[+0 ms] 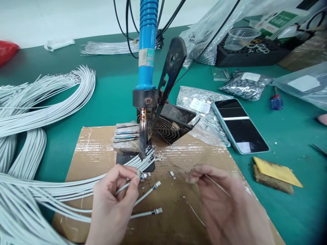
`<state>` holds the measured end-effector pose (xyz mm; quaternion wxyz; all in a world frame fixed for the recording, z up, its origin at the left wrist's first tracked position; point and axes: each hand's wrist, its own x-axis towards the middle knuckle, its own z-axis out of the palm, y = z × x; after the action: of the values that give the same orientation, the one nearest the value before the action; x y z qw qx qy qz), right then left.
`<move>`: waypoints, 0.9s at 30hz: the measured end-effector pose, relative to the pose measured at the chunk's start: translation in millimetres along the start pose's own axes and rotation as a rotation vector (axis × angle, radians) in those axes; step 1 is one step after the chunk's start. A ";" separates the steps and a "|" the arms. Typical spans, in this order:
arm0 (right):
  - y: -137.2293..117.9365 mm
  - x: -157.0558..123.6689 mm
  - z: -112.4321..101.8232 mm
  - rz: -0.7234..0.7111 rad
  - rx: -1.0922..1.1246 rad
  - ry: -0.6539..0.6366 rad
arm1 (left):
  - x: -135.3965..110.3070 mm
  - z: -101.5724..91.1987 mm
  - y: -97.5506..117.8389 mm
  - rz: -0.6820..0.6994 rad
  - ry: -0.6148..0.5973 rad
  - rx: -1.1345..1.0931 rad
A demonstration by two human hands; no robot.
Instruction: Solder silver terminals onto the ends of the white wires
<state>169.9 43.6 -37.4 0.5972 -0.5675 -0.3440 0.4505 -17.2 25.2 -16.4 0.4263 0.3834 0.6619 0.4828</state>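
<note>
Cables [63,187] stretch over the cardboard [94,146] to beneath the iron [146,76]; the step looks like readying their ends [157,211] for soldering; the next move likely calls for steady alignment; the left hand [114,200], fingers curled, pinches a small piece [138,173]; the right hand [224,200], blurred, half-curled, grips a thin wire [217,184].
</note>
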 end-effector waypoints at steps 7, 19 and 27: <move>22.1 10.9 -39.4 0.018 0.021 0.027 | -32.5 -3.2 -16.9 -0.039 -0.078 0.073; 27.8 10.1 -12.1 -0.281 -0.728 -0.239 | -54.0 -58.5 -53.9 0.237 0.126 0.417; 34.0 8.0 -10.1 -0.354 -0.752 -0.240 | -28.1 -84.8 -64.5 0.574 0.144 0.915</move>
<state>177.0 45.6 -73.0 0.3726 -0.6216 -0.6432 0.2472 -93.0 -42.6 -58.8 0.0207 0.6609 0.7009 0.2675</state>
